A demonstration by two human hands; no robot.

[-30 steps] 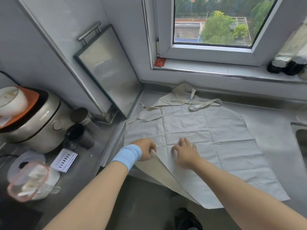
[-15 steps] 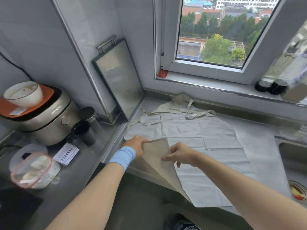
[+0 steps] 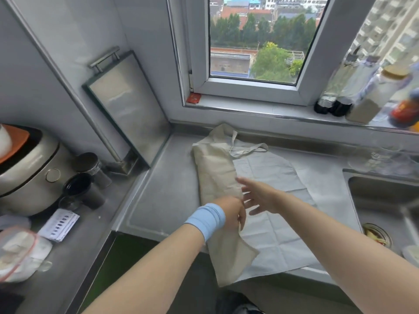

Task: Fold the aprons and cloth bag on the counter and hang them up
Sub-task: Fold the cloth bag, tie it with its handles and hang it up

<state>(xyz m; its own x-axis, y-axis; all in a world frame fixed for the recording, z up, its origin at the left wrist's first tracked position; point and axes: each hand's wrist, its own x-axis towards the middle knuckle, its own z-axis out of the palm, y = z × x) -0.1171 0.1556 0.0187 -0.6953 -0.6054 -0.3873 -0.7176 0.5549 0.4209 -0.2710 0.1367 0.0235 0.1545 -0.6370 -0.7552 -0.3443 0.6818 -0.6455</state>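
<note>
left hand [image 3: 233,213] gripping folded apron [image 3: 215,175], right hand [image 3: 260,196] spread above

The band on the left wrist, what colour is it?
Light blue. The wristband shows best in the head view, the only one here.

Soft daylight pours in from the window [image 3: 256,37] straight ahead, laying a dull sheen on the steel tabletop [image 3: 167,189], shadows faint. The right hand [image 3: 260,197] smears with motion blur, fingers [image 3: 243,181] ghosting, while the beige cloth [image 3: 215,173] reads fairly crisp. At the edges the wide lens bends the walls, and the sill bottles [image 3: 362,94] go soft.
</note>
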